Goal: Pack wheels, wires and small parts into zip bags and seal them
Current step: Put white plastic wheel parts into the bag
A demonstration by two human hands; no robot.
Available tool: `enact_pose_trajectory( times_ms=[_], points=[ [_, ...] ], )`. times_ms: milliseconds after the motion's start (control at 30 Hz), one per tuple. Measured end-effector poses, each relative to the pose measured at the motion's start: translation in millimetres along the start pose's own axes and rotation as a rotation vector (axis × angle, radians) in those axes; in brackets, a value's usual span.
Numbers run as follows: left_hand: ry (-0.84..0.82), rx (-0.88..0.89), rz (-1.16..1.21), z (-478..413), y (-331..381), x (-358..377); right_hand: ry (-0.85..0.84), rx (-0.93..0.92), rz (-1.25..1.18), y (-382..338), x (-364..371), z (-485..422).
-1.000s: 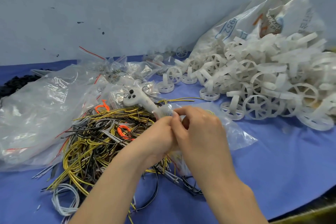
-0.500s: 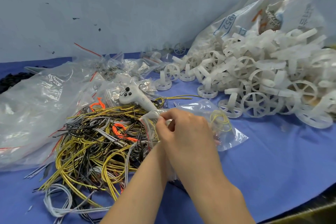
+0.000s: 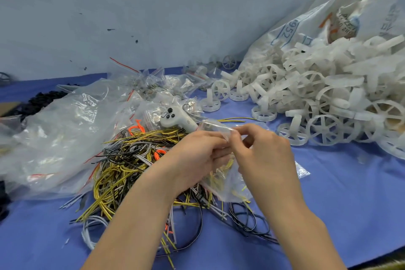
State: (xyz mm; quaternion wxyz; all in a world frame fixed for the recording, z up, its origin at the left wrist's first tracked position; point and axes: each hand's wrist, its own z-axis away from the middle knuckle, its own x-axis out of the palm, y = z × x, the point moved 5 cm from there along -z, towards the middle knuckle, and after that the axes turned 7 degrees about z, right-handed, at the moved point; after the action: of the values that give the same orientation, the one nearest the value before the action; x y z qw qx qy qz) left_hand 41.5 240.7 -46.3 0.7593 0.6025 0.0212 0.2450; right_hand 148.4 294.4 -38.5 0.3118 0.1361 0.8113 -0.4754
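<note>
Sealing step, by judgement. Zip bag point(image 3: 228, 178) held above wire heap point(image 3: 131, 160), yellow wires visible inside. Left hand point(image 3: 197, 155) pinching bag's top edge; right hand point(image 3: 263, 155) pinching same edge just beside, fingertips point(image 3: 235, 132) at strip. Wheels inside bag: cannot tell. Loose wheels point(image 3: 306, 103) piled right on desk point(image 3: 350, 193), spilling from white sack point(image 3: 306, 24). Next, likely: run pinch along strip, press fully closed, keep wire ends clear of seal, then set bag aside.
</note>
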Motion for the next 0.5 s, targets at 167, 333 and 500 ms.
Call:
enact_pose_trajectory(
  times_ms=[167,333,500],
  points=[
    [0.063,0.111,-0.296,30,23,-41,-0.006,0.009,-0.013,1,3,2],
    [0.282,0.325,-0.644,72,57,-101,-0.016,-0.021,0.048,-5,9,3],
    [0.503,0.431,-0.928,80,55,-134,-0.018,-0.033,0.064,-6,15,5]
  ],
)
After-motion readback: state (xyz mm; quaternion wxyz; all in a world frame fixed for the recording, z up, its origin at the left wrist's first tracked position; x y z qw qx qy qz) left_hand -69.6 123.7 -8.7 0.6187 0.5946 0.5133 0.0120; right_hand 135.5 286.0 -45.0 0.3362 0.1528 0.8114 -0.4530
